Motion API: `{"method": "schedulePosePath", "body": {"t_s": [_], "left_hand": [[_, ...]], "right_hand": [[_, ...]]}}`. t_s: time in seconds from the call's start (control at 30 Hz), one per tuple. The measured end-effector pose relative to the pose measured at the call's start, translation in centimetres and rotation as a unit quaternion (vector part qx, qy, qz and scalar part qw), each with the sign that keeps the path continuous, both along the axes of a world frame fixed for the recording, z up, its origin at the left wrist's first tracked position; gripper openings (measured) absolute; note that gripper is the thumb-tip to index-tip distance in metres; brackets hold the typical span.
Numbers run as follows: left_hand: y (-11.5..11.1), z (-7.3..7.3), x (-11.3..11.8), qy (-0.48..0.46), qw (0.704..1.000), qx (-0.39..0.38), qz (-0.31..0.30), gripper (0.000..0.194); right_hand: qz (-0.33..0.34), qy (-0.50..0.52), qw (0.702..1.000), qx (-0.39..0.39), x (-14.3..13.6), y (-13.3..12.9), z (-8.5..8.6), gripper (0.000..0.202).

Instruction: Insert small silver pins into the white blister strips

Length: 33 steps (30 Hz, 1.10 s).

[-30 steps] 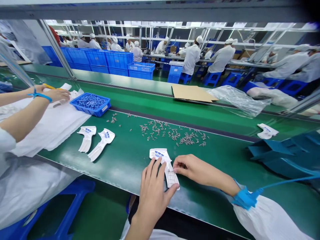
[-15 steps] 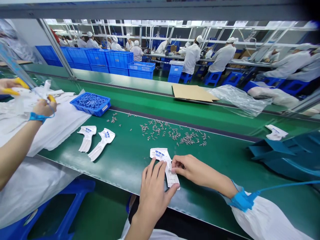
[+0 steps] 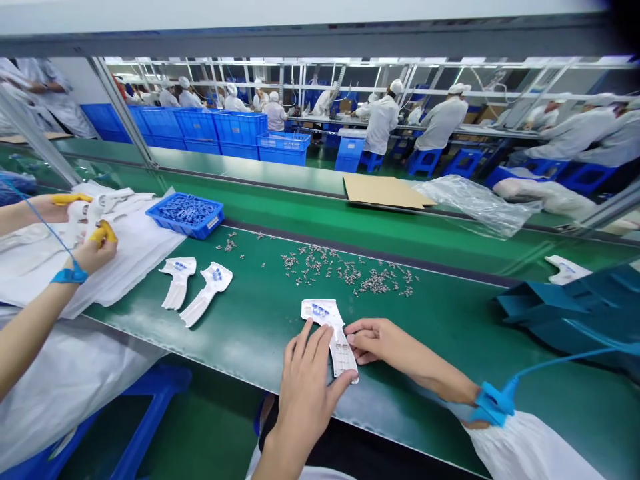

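A white curved plastic handle shell [image 3: 344,363] lies on the green work surface, hollow side up, with blue pieces in its wide end and small metal parts [image 3: 341,347] midway down. My left hand [image 3: 307,373] steadies it, fingertips on its left side and thumb at the lower end. At the shell's right edge is my right hand [image 3: 373,340], fingers curled together; whatever may be between their tips is hidden. Beyond the shell, small metal pieces [image 3: 377,281] are scattered in loose heaps. Two similar shells, a shorter one [image 3: 179,283] and a longer one [image 3: 207,293], lie to the left.
A blue tray [image 3: 187,217] of small blue parts stands at the back left. Beside it, a co-worker's hands in yellow finger covers [image 3: 95,243] handle white parts. Teal bins [image 3: 570,313] and another white shell [image 3: 567,270] are at right. Cardboard [image 3: 383,192] lies on the far ledge.
My right hand has drawn back slightly to the right from the shell's middle, uncovering the metal parts there. My left hand stays in place. The co-worker's hands have shifted.
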<state>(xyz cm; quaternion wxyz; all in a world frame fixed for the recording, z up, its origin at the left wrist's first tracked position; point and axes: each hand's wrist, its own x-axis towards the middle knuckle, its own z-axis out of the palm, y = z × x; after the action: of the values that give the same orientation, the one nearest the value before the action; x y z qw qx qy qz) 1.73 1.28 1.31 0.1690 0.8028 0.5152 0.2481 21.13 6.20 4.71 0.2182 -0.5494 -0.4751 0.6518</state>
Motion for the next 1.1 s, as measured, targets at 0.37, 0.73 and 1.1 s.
{"method": "schedulePosePath", "body": {"t_s": [0.37,0.73,1.1], "left_hand": [[0.1,-0.3,-0.5,0.019,1.0,0.008,-0.021,0.063],[0.3,0.7,-3.3,-0.025,0.995,0.06,0.073,0.057],[6.0,-2.9,-18.0,0.22,0.883,0.147,0.388,0.046]], "right_hand": [[0.03,0.028,0.997,0.066,-0.6,-0.6,-0.4,0.033],[-0.093,0.158,0.983,0.011,2.5,3.4,1.5,0.023],[-0.366,0.004,0.915,0.167,11.0,18.1,0.7,0.013]]}}
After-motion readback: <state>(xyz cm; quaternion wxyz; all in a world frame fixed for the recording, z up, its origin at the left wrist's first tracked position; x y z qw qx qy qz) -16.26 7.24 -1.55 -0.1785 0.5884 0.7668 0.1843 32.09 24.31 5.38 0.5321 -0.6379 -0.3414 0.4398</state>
